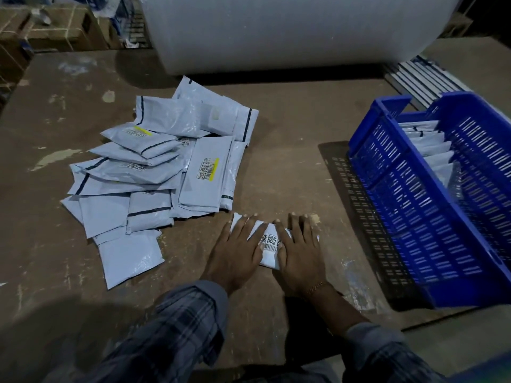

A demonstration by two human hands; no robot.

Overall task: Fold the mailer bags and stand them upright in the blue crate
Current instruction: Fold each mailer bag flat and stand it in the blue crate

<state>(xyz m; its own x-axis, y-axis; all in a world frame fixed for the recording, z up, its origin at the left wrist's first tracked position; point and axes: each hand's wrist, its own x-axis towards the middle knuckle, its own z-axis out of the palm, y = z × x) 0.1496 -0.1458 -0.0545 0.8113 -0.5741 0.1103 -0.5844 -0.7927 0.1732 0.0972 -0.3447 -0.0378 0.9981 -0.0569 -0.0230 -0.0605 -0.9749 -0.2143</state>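
A folded white mailer bag [269, 244] with a barcode label lies on the brown table in front of me. My left hand [237, 252] presses flat on its left part, fingers straight. My right hand [300, 251] presses flat on its right part, fingers straight too. A loose pile of several grey-white mailer bags [166, 172] spreads over the table to the upper left of my hands. The blue crate [409, 211] stands at the right, with several folded bags [431, 142] upright in a row inside it.
A huge white roll of wrap [290, 31] lies across the back of the table [290, 150]. Cardboard boxes [55, 31] stand at the far left. Stacked flat panels [425, 78] lie behind the crate. The table's near edge runs just below my forearms.
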